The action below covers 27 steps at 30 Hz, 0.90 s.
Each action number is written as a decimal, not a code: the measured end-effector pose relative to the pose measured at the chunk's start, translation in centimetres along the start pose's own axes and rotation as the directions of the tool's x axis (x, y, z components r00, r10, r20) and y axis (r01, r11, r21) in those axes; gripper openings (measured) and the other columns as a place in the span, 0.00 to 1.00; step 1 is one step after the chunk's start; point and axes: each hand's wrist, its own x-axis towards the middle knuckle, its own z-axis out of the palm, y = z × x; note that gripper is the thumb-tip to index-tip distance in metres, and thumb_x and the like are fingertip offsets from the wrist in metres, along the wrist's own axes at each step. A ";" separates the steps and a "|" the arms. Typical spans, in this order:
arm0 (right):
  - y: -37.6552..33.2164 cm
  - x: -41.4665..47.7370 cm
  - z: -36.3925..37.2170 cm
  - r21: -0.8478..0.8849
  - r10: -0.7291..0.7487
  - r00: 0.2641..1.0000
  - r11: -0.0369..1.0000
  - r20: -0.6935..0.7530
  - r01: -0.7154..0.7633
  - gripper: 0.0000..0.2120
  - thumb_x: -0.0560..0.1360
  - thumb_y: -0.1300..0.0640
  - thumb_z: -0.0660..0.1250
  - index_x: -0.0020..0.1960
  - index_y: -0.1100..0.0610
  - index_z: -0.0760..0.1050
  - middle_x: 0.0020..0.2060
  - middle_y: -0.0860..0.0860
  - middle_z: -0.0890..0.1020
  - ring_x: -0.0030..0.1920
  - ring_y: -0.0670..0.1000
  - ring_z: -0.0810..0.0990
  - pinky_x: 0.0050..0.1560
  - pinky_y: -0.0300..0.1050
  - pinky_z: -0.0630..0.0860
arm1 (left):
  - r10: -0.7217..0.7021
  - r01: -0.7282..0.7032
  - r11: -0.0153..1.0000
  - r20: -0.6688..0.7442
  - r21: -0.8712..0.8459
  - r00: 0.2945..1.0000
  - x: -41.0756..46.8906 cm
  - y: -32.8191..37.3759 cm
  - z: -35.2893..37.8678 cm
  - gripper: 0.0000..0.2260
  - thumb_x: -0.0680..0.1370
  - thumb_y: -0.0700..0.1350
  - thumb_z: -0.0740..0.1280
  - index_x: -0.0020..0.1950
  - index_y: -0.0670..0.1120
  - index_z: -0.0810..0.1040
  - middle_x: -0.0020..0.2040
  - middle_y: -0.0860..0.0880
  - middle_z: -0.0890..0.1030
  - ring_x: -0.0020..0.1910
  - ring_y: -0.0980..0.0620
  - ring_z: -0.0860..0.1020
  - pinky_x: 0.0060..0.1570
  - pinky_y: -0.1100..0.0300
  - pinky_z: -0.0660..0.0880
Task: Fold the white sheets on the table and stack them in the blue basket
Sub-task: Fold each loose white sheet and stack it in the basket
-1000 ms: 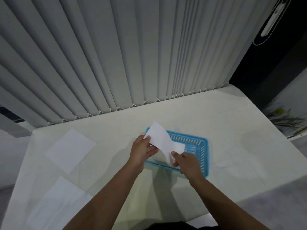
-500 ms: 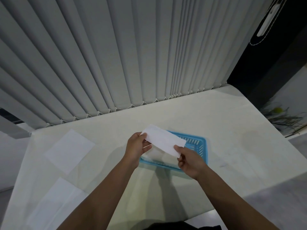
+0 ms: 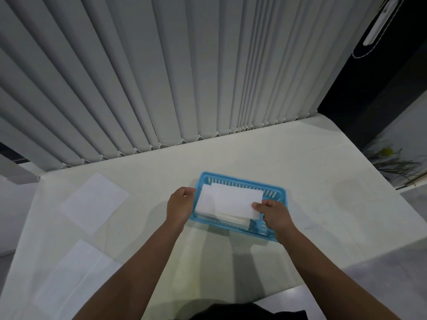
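Head view: placing step, left hand point(image 3: 180, 205) and right hand point(image 3: 275, 213) each pinching an end of the folded sheet point(image 3: 230, 202) over the blue basket point(image 3: 240, 180); next, probably lower flat onto stack, release.

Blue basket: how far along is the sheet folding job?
Done: a stack of folded paper lies in the basket. In hand: the left hand and right hand hold one folded sheet over the basket. Left: two unfolded ones lie flat on the table, the far sheet and the near sheet.
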 end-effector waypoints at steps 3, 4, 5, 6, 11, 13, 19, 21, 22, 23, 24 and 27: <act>0.3 0.2 -0.4 -0.018 0.005 1.000 1.000 0.007 -0.005 0.08 0.74 0.59 0.71 0.38 0.59 0.75 0.27 0.51 0.69 0.23 0.47 0.61 0.19 0.35 0.60 | 0.043 -0.032 0.962 -0.038 0.270 0.998 1.0 -1.0 -0.1 0.17 0.77 0.42 0.54 0.52 0.59 0.80 0.63 0.53 0.77 0.63 0.47 0.72 0.62 0.50 0.72; 0.3 0.2 -0.4 -0.023 0.002 1.000 1.000 0.012 -0.002 0.08 0.74 0.59 0.71 0.38 0.59 0.76 0.27 0.51 0.69 0.23 0.46 0.62 0.19 0.34 0.61 | 0.059 -0.045 0.922 -0.024 0.386 0.998 1.2 -1.2 -0.1 0.19 0.77 0.43 0.53 0.54 0.60 0.80 0.64 0.54 0.76 0.65 0.46 0.70 0.62 0.52 0.70; 0.3 0.3 -0.4 -0.026 -0.002 1.000 1.000 0.015 0.002 0.07 0.74 0.59 0.71 0.38 0.59 0.76 0.26 0.51 0.69 0.23 0.46 0.62 0.19 0.34 0.60 | 0.074 -0.064 0.873 -0.002 0.484 0.997 1.4 -1.4 0.0 0.20 0.78 0.43 0.52 0.56 0.61 0.79 0.64 0.54 0.75 0.66 0.46 0.67 0.61 0.52 0.69; 0.3 0.3 -0.3 -0.029 -0.007 1.000 1.000 0.020 0.007 0.07 0.74 0.59 0.71 0.39 0.59 0.76 0.26 0.51 0.69 0.22 0.45 0.61 0.19 0.34 0.60 | 0.082 -0.082 0.825 0.025 0.559 0.996 1.5 -1.5 0.0 0.21 0.79 0.43 0.51 0.58 0.63 0.78 0.65 0.53 0.73 0.68 0.45 0.65 0.63 0.51 0.68; 0.0 0.4 0.4 -0.017 -0.034 0.999 0.999 0.041 0.034 0.10 0.74 0.60 0.71 0.35 0.57 0.75 0.22 0.45 0.71 0.18 0.41 0.65 0.20 0.31 0.61 | 0.049 -0.093 0.729 0.084 0.678 0.995 1.3 -1.4 0.2 0.21 0.81 0.45 0.50 0.64 0.64 0.74 0.75 0.51 0.62 0.74 0.47 0.56 0.73 0.46 0.56; -0.1 0.4 0.7 -0.030 -0.033 0.999 0.999 0.040 0.034 0.10 0.73 0.60 0.71 0.34 0.56 0.76 0.24 0.45 0.71 0.19 0.41 0.66 0.21 0.31 0.62 | 0.045 -0.102 0.731 0.100 0.675 0.994 1.3 -1.3 0.2 0.21 0.81 0.45 0.50 0.64 0.64 0.74 0.76 0.51 0.61 0.75 0.47 0.56 0.73 0.47 0.55; 0.2 0.5 1.4 -0.031 -0.035 0.999 0.999 0.042 0.036 0.09 0.73 0.60 0.71 0.35 0.59 0.76 0.22 0.46 0.71 0.20 0.41 0.64 0.21 0.31 0.61 | -0.001 -0.089 0.725 0.130 0.683 0.992 1.7 -1.4 -0.2 0.23 0.80 0.41 0.51 0.64 0.65 0.72 0.78 0.50 0.56 0.76 0.47 0.53 0.74 0.46 0.52; 0.3 0.5 1.4 -0.023 -0.028 0.999 0.999 0.036 0.029 0.09 0.73 0.60 0.71 0.35 0.59 0.76 0.22 0.44 0.71 0.20 0.41 0.65 0.21 0.31 0.62 | -0.014 -0.086 0.716 0.138 0.692 0.990 1.8 -1.5 -0.4 0.24 0.80 0.40 0.51 0.64 0.67 0.72 0.79 0.51 0.54 0.76 0.48 0.52 0.75 0.45 0.50; 0.4 0.5 1.4 -0.024 -0.026 0.999 0.999 0.035 0.027 0.09 0.73 0.60 0.71 0.35 0.59 0.76 0.22 0.45 0.71 0.20 0.41 0.65 0.21 0.31 0.62 | -0.021 -0.086 0.713 0.144 0.696 0.989 1.9 -1.5 -0.5 0.25 0.80 0.40 0.50 0.64 0.68 0.71 0.79 0.51 0.53 0.76 0.48 0.51 0.75 0.45 0.48; 0.5 0.6 1.4 -0.030 -0.027 0.999 0.999 0.033 0.028 0.09 0.73 0.60 0.71 0.36 0.60 0.76 0.23 0.46 0.71 0.21 0.41 0.65 0.22 0.31 0.62 | -0.024 -0.090 0.707 0.151 0.702 0.988 2.0 -1.6 -0.6 0.25 0.80 0.40 0.50 0.64 0.68 0.71 0.79 0.51 0.53 0.76 0.48 0.51 0.75 0.45 0.48; 0.5 0.6 1.4 -0.036 -0.029 0.999 0.999 0.031 0.030 0.08 0.73 0.59 0.71 0.37 0.60 0.76 0.24 0.47 0.71 0.21 0.42 0.65 0.22 0.31 0.62 | -0.024 -0.096 0.701 0.158 0.706 0.987 2.0 -1.7 -0.6 0.25 0.80 0.40 0.50 0.65 0.68 0.70 0.79 0.51 0.52 0.76 0.48 0.50 0.75 0.45 0.48; 0.6 0.7 1.6 -0.036 -0.021 0.999 0.999 0.028 0.022 0.07 0.73 0.60 0.71 0.41 0.63 0.78 0.26 0.49 0.70 0.19 0.41 0.65 0.20 0.31 0.61 | -0.012 -0.116 0.683 0.170 0.721 0.985 2.0 -1.9 -0.5 0.25 0.81 0.41 0.49 0.66 0.69 0.69 0.79 0.50 0.52 0.76 0.47 0.51 0.75 0.46 0.50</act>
